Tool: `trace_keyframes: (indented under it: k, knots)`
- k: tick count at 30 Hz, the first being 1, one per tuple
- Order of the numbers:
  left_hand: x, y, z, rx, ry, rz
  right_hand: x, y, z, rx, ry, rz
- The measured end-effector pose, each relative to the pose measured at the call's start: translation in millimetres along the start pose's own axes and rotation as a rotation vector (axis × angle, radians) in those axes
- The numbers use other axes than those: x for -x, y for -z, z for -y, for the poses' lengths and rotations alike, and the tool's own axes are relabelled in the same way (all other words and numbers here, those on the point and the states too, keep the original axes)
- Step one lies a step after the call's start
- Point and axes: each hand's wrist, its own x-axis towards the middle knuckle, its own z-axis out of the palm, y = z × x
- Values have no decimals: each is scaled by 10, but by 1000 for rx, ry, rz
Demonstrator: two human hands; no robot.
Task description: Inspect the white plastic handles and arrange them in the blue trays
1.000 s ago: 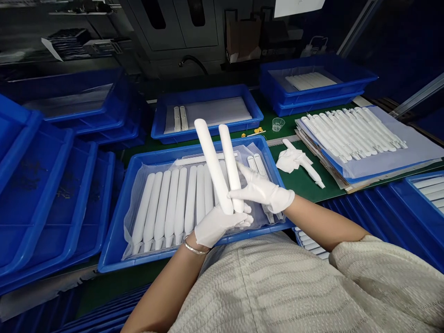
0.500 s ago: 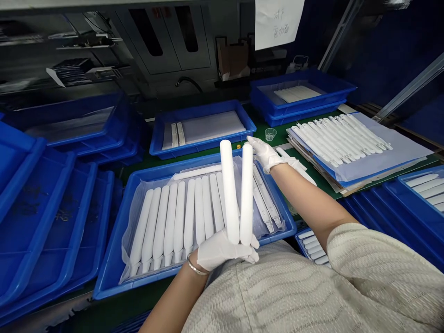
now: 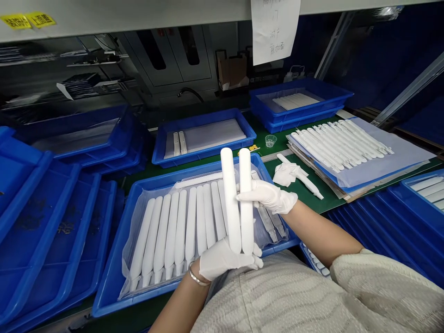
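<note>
My left hand [image 3: 225,261], in a white glove, holds the lower ends of two long, smooth, white plastic pieces with rounded tips. The left piece [image 3: 229,199] and the right piece [image 3: 247,226] stand side by side, tilted slightly. From the right, my gloved right hand [image 3: 268,196] has its thumb and fingers closed around the upper half of the right piece. Beneath both hands is a blue tray [image 3: 114,259] lined with thin sheeting. A row of similar white pieces [image 3: 169,231] lies in it, with ribbed-looking strips [image 3: 268,222] at its right side.
Behind stands another blue tray [image 3: 204,155] holding two strips. A crumpled white cloth [image 3: 286,175], a clear cup [image 3: 270,140] and small yellow bits [image 3: 254,147] lie on the green table. White parts [image 3: 342,143] cover a stack at right. Blue trays [image 3: 48,222] lean at left.
My right hand has come back from near the yellow bits and closed on the right white piece. My left hand still holds both pieces. The view has tipped up slightly.
</note>
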Motion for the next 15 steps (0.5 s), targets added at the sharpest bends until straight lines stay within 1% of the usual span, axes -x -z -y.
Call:
trace_keyframes:
  k: [5,10,13,15]
  knots:
    - [15,-25,-18,72,-32,-1,-28,-66,19,-19,4,-43]
    - [-7,-20,16,96,-38,-11,-37,-127,17,-179,-1,-46]
    - [-53,-23,10,40,-60,-78,-55,-113,12,-173,14,-99]
    - [-85,-40,-24,-34,-114,-176,-73,-90,13,-118,30,-151]
